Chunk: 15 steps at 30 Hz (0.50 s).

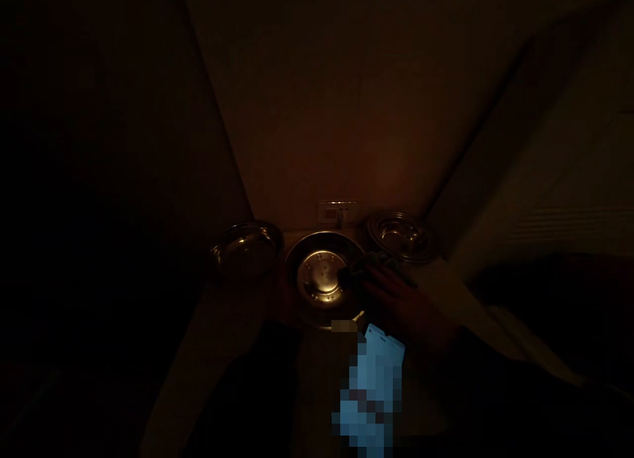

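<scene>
In the dim light a shiny steel bowl (324, 276) rests on the wooden surface in front of me. At its left rim is my left hand (283, 299), mostly lost in shadow, so I cannot see its fingers clearly. My right hand (396, 298) reaches over the bowl's right side with fingers stretched forward over a dark, crumpled cloth (379, 261). The cloth lies between the fingers and the bowl's right rim, its dark tip over the inside.
Another steel bowl (247, 243) stands to the left. Stacked steel plates (399, 237) are at the back right. A wall socket (337, 212) with a plug sits behind the middle bowl. A pale blue, blurred-out card (384, 344) shows at the bottom.
</scene>
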Tool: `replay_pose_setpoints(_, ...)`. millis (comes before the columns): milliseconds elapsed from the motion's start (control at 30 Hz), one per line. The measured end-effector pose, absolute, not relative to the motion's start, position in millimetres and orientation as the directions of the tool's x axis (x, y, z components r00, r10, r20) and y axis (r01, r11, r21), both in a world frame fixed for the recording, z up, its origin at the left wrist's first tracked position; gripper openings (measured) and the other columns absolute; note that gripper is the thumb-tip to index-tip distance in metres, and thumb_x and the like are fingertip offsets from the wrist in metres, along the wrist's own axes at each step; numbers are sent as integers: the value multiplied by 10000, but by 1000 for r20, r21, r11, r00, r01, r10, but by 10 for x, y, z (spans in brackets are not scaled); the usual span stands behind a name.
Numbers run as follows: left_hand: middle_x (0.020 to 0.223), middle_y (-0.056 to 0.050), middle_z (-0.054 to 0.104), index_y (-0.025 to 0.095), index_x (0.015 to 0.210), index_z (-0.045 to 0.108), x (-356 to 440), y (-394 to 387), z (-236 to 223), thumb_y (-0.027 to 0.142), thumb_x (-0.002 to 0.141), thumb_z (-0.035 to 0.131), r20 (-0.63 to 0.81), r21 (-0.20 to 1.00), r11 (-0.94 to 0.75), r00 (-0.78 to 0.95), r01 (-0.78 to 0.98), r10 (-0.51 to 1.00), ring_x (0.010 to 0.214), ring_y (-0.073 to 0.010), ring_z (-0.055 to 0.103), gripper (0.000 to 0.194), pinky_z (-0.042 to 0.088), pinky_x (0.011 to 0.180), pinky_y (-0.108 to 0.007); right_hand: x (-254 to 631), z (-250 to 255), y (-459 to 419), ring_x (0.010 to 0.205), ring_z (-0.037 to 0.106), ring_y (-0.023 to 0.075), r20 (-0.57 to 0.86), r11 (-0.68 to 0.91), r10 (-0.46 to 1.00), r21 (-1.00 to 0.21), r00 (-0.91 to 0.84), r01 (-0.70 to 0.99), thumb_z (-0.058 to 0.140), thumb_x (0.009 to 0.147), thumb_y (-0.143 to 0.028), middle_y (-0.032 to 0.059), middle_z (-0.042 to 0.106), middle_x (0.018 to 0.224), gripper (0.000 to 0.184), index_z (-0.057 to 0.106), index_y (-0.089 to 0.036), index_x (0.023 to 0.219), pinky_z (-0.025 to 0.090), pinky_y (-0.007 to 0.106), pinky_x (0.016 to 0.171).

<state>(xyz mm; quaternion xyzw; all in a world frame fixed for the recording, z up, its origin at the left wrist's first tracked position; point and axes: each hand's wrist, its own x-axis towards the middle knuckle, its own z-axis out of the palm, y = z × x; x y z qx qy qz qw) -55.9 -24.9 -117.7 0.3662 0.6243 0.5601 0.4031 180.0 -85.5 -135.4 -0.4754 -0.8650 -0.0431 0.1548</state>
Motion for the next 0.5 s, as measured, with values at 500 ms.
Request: replay_pose_setpoints(500, 1012, -115, 735, 152, 984, 711, -566, -263, -1194, 286, 897, 473, -117, 992, 125, -354, 1, 928, 1038, -259, 645, 286, 490, 918, -355, 1701, -1317, -736, 1244, 528, 306, 353, 386, 892, -264, -284, 884, 452, 882, -158, 238, 423, 1446, 514, 443, -102, 1393, 477, 444, 999)
